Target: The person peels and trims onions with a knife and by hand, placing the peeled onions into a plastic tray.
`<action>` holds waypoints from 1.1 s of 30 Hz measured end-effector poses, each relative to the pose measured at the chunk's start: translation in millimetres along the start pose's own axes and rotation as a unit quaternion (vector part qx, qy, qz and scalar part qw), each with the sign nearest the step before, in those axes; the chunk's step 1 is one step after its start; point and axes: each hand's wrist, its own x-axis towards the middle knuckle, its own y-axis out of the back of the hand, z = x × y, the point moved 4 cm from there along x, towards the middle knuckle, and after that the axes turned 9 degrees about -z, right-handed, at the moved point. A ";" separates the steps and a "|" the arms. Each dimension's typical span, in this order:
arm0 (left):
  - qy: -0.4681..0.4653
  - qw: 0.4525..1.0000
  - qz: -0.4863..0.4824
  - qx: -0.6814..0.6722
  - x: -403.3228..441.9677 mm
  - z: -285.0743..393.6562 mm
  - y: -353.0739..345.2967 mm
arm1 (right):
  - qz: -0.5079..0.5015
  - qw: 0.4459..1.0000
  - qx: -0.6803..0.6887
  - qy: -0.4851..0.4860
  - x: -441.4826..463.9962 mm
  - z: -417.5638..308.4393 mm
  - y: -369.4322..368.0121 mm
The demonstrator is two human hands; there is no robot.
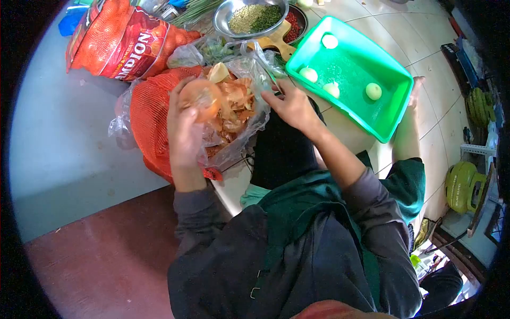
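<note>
My left hand [184, 127] grips an unpeeled brown onion [201, 100], blurred by motion, above the red mesh sack [154, 122]. In my right hand [294, 108] is a knife [264, 65], its blade pointing up and left. Between the hands, a clear plastic bag [254, 114] holds many dry onion skins [231, 127] and a pale onion piece [218, 72]. To the right of my right hand, a green basin [348, 109] holds several peeled onions [373, 91], spread apart on its bottom.
A full red mesh sack [127, 45] lies at the upper left. Beyond the bag are a metal bowl [219, 20] of chopped greens, a wooden board [279, 38] and a dish of red pieces [294, 32]. A green gas cylinder [462, 186] stands at the right.
</note>
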 end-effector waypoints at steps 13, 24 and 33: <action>0.051 0.884 -0.076 0.458 45.1 -103.9 21.9 | -0.026 0.998 0.051 -0.032 20.0 -2.9 -4.3; 0.075 0.844 -0.072 0.526 52.0 -131.9 17.1 | -0.022 0.999 0.036 -0.004 20.6 4.3 0.2; 0.022 0.893 -0.018 0.449 27.1 -49.9 21.3 | 0.029 0.988 -0.122 0.094 2.2 -32.0 7.9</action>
